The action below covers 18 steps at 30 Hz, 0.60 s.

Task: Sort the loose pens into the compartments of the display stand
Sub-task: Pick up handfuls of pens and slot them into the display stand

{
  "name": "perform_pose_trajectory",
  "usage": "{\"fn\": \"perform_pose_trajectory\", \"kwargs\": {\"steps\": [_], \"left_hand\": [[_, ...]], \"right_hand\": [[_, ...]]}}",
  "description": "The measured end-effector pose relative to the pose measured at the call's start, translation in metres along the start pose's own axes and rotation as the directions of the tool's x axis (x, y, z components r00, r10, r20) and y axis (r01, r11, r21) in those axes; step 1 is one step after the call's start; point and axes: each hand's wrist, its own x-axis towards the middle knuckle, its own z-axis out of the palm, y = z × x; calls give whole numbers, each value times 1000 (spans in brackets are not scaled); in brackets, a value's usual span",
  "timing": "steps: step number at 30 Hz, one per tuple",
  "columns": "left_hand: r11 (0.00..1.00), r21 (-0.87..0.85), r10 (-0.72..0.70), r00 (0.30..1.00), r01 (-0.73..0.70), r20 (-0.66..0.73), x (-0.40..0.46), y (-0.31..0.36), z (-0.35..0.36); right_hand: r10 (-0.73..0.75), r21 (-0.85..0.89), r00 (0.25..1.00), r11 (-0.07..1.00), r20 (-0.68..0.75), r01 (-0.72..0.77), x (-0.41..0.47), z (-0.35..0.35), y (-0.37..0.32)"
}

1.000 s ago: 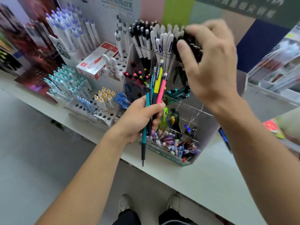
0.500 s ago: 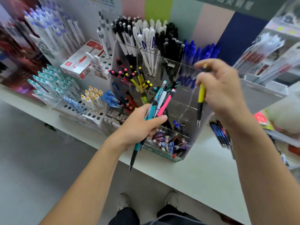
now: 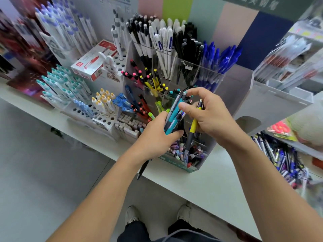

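The clear acrylic tiered display stand stands on the pale grey tabletop and serves as the reference landmark. The left hand is positioned over the stand's front compartments; its grip is clenched around a bundle of teal, grey and blue pens, with one dark pen tip projecting below the hand toward the tabletop edge. The right hand is directly beside the left, also over the stand's front; its grip holds a yellow-barrelled pen with dark ends, tip pointing down into the front compartments, while its thumb and forefinger reach to the top of the bundle. Whether those two digits already pinch a pen from the bundle cannot be determined.

The stand's rear row contains white-and-black pens, white capped pens, black pens and blue pens. The middle row contains pink- and yellow-topped pens. The lowest front compartment contains mixed small items. To the right of the stand, a loose pile of pens lies on the tabletop.
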Motion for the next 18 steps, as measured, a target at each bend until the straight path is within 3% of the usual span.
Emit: {"fn": "perform_pose_trajectory", "kwargs": {"steps": [4, 10, 13, 18], "left_hand": [[996, 66, 56, 997, -60, 59, 0, 3, -5], [955, -291, -19, 992, 55, 126, -7, 5, -12], [960, -278, -3, 995, 31, 103, -8, 4, -12], [930, -368, 9, 995, 29, 103, -7, 2, -12]], "right_hand": [[-41, 74, 999, 996, 11, 40, 1, 1, -9], [5, 45, 990, 999, 143, -12, -6, -10, -10], [14, 42, 974, 999, 226, -24, -10, -11, -11], [52, 15, 975, 998, 217, -56, -7, -12, -14]]}}
